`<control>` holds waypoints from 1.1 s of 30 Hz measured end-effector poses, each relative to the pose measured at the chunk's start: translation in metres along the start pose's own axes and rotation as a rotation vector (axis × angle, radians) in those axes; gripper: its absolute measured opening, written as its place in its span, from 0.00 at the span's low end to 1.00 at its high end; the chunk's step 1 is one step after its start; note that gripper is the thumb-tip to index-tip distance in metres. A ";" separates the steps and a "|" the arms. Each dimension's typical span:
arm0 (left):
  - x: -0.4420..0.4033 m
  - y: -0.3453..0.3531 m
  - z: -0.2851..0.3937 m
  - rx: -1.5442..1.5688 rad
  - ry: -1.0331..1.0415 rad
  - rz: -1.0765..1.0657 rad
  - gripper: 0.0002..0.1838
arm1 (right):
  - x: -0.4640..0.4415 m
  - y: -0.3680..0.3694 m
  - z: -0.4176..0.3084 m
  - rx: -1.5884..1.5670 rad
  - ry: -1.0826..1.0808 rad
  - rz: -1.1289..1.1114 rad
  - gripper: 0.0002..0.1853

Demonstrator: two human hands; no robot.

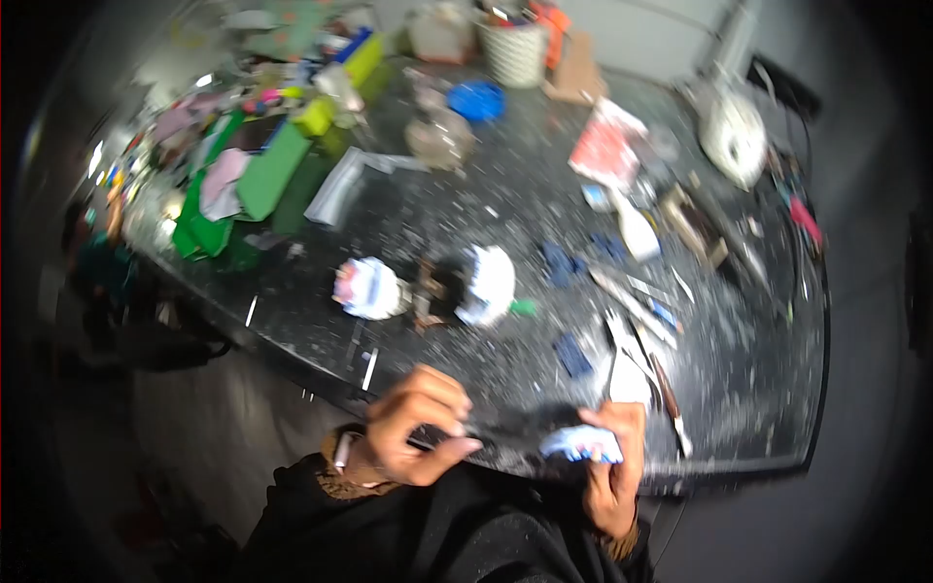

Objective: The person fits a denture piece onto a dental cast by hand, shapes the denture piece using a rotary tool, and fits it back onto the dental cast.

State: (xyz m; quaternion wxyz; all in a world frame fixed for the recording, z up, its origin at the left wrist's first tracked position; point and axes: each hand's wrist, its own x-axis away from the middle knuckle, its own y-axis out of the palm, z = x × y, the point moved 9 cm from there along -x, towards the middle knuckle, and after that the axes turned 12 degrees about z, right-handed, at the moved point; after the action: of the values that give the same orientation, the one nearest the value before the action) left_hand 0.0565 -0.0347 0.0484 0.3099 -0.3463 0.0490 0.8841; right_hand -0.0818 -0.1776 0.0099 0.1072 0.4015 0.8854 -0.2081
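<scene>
My right hand (615,462) grips a small curved white and blue piece (581,444), shaped like a dental arch, between thumb and fingers at the bench's front edge. To its left, my left hand (420,425) is curled, with a gap between thumb and fingertips and nothing visible in it. Beyond my hands, two white and blue dental casts (489,285) stand on the bench, joined by a brownish metal hinge piece (426,294). The left cast (369,289) has some pink on it. Blur hides finer detail.
The dark bench (525,379) is strewn with white scraps. Dark blue wax-like pieces (573,356), a white spatula (637,225) and slim hand tools (671,398) lie right. Green sheets (274,173) lie left; a blue lid (476,100) and white basket (513,53) are at the back.
</scene>
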 end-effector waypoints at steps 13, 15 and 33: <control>0.024 -0.007 -0.039 -0.050 0.055 -0.566 0.16 | -0.076 0.211 0.038 -0.123 -0.011 -0.411 0.14; 0.028 -0.006 -0.039 -0.048 0.020 -0.576 0.15 | -0.081 0.251 0.014 -0.144 -0.098 -0.557 0.14; -0.028 -0.114 -0.005 -0.014 -0.479 -0.053 0.14 | -0.043 0.423 -0.126 0.230 -0.489 -1.123 0.14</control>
State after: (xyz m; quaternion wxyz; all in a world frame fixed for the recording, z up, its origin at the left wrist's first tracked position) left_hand 0.1418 0.0404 0.0771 0.3332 -0.1300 -0.0414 0.9329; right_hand 0.2632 0.1008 0.0184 0.1370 -0.1756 0.8833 -0.4124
